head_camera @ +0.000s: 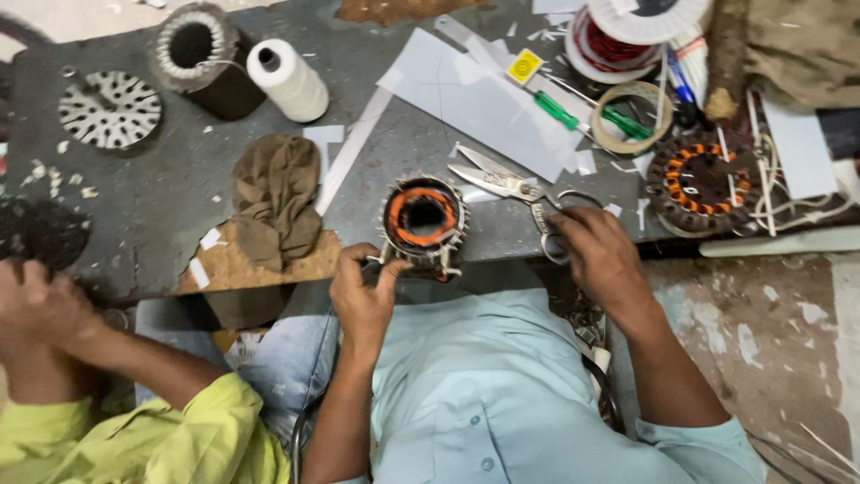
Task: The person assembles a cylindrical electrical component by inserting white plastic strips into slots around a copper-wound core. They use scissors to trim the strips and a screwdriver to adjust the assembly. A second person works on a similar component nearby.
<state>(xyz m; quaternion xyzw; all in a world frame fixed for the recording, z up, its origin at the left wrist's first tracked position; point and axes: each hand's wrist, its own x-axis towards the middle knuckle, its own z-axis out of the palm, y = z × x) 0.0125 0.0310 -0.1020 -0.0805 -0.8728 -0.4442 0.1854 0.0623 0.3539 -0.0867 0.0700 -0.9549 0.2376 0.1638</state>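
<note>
left hand [363,291] grips stator [423,220] | right hand [598,255] holds scissors [511,186] beside it

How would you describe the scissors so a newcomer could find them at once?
Start at the grey workbench and follow its near edge to the right hand. The scissors lie there, handles under its fingers; unlike the green screwdrivers behind, they are bare metal with open blades.

Wearer's got a pale blue button-up shirt [484,394] on, a couple of small matching buttons [488,464] down the front, fabric a bit creased. Sleeves [708,444] are short or rolled up, ending around the elbow. Both forearms are bare, no watch, no rings or gloves on the left hand [363,291] or right hand [600,255].
</note>
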